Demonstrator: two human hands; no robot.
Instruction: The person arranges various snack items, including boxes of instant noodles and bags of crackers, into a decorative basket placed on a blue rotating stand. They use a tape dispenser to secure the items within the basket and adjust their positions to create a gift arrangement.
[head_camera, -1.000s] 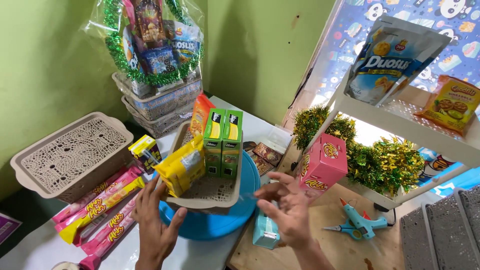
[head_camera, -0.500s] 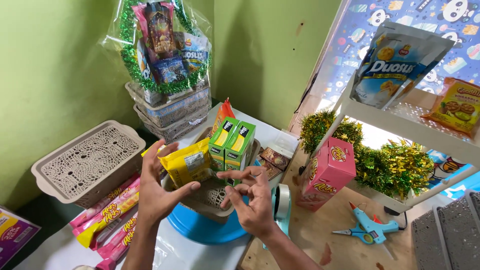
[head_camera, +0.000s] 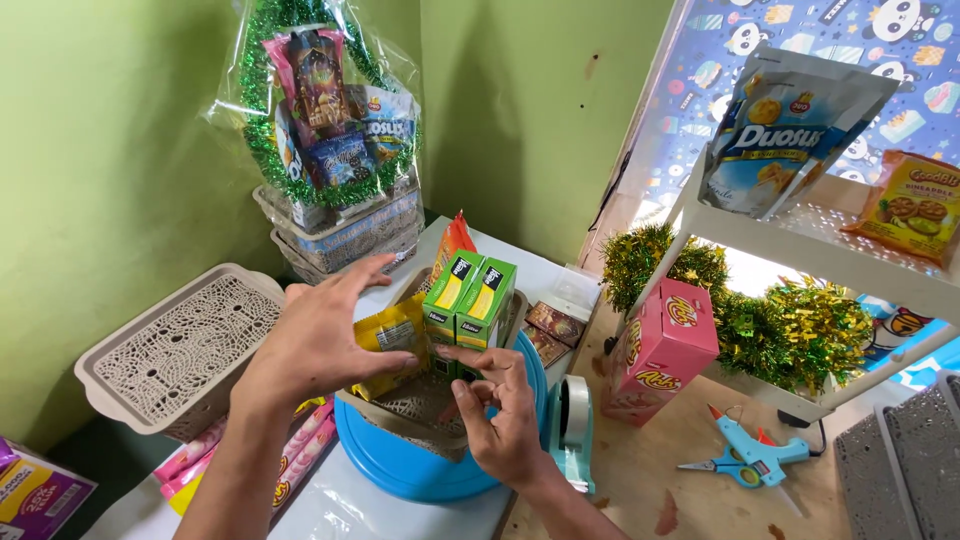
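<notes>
A beige lattice basket (head_camera: 440, 440) sits on a round blue lid (head_camera: 400, 470) in front of me. Inside it stand two green boxes (head_camera: 470, 300), an orange packet (head_camera: 452, 240) behind them and a yellow snack packet (head_camera: 392, 340). My left hand (head_camera: 320, 335) is spread over the basket's left side, thumb touching the yellow packet. My right hand (head_camera: 500, 410) hovers at the basket's front right, fingers curled just below the green boxes, holding nothing that I can see.
An upturned beige basket (head_camera: 175, 350) lies at left, pink and yellow packets (head_camera: 300, 460) beside it. A wrapped hamper (head_camera: 335, 120) stands behind. A tape dispenser (head_camera: 572, 425), pink box (head_camera: 660, 345), blue glue gun (head_camera: 755, 455), tinsel (head_camera: 800, 330) and a white shelf with a large snack pouch (head_camera: 790, 140) lie right.
Both hands have moved forward from the near edge to the basket. The left hand now rests on the yellow packet and the right hand sits under the green boxes. The view has shifted closer.
</notes>
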